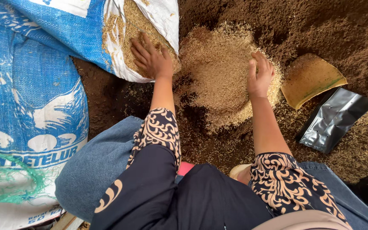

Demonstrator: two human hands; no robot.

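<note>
Left hand [152,57] is lying flat and open on the husks in the mouth of the blue sack [43,64], right hand [259,74] is cupping loosely over the husk pile [218,81] sitting on the soil [329,30], with a black bag [335,119] lying nearby.

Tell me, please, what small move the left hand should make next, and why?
Probably the left hand should rake husks out of the sack's mouth toward the husk pile. It lies flat on the husks inside the open sack, fingers spread, while the right hand already rests on the pile on the dark soil.
</note>
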